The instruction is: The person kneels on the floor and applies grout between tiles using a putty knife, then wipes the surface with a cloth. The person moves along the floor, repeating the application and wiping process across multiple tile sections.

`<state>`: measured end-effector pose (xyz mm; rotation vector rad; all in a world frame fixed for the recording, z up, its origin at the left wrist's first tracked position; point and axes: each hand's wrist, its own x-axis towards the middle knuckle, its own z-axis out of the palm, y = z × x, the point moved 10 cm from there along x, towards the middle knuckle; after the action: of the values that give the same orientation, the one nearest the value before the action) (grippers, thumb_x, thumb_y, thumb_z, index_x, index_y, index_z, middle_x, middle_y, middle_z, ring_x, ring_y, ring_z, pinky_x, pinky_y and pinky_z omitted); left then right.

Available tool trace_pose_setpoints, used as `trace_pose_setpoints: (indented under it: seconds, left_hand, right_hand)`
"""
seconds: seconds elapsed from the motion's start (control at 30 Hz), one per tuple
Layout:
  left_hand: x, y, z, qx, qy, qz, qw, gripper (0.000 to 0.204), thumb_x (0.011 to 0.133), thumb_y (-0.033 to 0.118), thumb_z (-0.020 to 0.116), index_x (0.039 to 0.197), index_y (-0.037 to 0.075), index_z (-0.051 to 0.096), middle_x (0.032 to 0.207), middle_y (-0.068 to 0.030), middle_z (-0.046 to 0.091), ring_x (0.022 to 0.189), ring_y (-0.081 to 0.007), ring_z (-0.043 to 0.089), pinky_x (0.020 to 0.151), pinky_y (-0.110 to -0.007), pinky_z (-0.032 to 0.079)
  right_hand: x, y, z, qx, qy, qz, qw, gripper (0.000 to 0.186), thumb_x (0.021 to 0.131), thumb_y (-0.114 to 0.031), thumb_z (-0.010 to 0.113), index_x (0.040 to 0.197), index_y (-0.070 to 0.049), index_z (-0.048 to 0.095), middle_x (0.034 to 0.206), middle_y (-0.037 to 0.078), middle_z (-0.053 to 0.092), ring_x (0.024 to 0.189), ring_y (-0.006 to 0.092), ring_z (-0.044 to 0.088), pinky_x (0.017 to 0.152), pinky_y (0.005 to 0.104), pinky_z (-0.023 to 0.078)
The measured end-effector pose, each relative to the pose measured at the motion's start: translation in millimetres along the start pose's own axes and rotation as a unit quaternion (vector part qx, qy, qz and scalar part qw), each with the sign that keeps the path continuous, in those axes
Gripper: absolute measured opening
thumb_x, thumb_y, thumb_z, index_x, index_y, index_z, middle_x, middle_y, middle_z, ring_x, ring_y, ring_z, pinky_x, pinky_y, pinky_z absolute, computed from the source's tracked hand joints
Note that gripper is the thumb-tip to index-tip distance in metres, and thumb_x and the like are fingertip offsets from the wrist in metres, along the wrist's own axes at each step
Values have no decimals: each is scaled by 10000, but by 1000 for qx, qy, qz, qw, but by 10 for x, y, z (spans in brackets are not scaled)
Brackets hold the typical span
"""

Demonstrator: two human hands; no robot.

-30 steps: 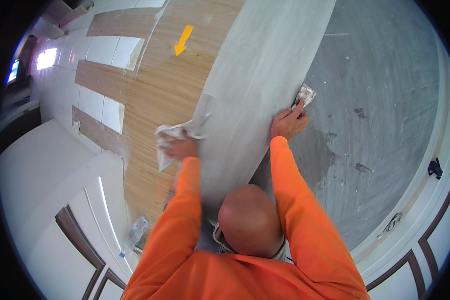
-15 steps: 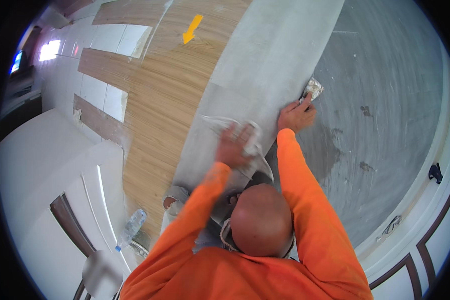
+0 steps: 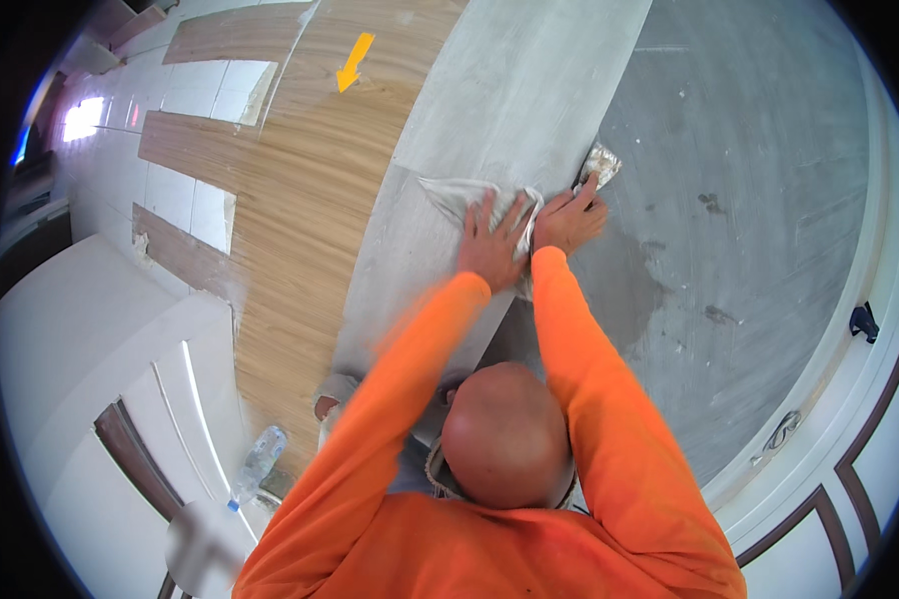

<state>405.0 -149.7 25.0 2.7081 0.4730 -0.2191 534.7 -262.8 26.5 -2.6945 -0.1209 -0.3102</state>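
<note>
left hand point(image 3: 491, 243) spread flat on white rag point(image 3: 461, 196) over pale plank point(image 3: 489, 120), right hand point(image 3: 570, 218) fingers clamped on scraper point(image 3: 599, 161), grey floor point(image 3: 749, 200) w/ glue stains

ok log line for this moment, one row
left hand: flat on white cloth rag | right hand: grips metal scraper | surface: pale grey floor plank

There were two hands, the left hand point(image 3: 491, 245) and the right hand point(image 3: 567, 218), one white cloth point(image 3: 461, 195), one scraper point(image 3: 599, 162), one pale plank point(image 3: 489, 140), one plastic bottle point(image 3: 260, 461) and one yellow arrow point(image 3: 355, 60).
</note>
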Motion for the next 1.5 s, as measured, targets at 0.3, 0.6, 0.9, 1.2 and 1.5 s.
trace_pose_setpoints:
  seconds: [0.3, 0.6, 0.9, 1.2, 1.5]
  left_hand:
    - [-1314, -1378, -130, 31, -26, -29, 999, 992, 811, 480, 795, 1653, 229, 336, 1734, -18, 284, 1588, -418, 206, 1285, -592, 181]
    - [-1332, -3216, -431, 52, 128, -460, 877, 951, 962, 530, 638, 1693, 136, 175, 1725, -193, 240, 1528, -550, 236, 1264, -592, 208]
    - [-1657, 1498, 1141, -15, -107, 164, 981, 879, 923, 490, 663, 1598, 54, 306, 1681, -150, 282, 1542, -486, 222, 1277, -611, 120]
    - [-1221, -360, 417, -63, -41, 35, 997, 758, 896, 568, 693, 1436, 56, 553, 1518, -215, 532, 1506, -445, 351, 1269, -565, 205]
    - [-1608, -5760, -676, 59, 92, -472, 875, 805, 1004, 703, 326, 1670, 253, 284, 1759, 0, 208, 1542, -375, 335, 1233, -584, 247]
  right_hand:
    - [39, 150, -58, -24, -2, -4, 1000, 605, 968, -221, 584, 1556, -161, 456, 1203, 187, 537, 1060, 370, 525, 906, 506, 406]
    - [6, 46, -61, 1, 9, 15, 1000, 606, 952, -215, 589, 1546, -168, 478, 1161, 172, 543, 1058, 365, 531, 909, 508, 402]
    - [27, 21, -77, -13, 10, 2, 1000, 641, 933, -216, 615, 1555, -168, 471, 1179, 170, 545, 1030, 358, 522, 869, 494, 401]
    - [-8, 130, -90, 14, 9, 19, 1000, 616, 928, -196, 603, 1535, -162, 507, 1176, 190, 542, 1059, 371, 521, 904, 501, 396]
    - [12, 32, -83, 30, -4, 33, 999, 647, 926, -207, 640, 1554, -179, 484, 1219, 180, 537, 1065, 361, 516, 913, 491, 404]
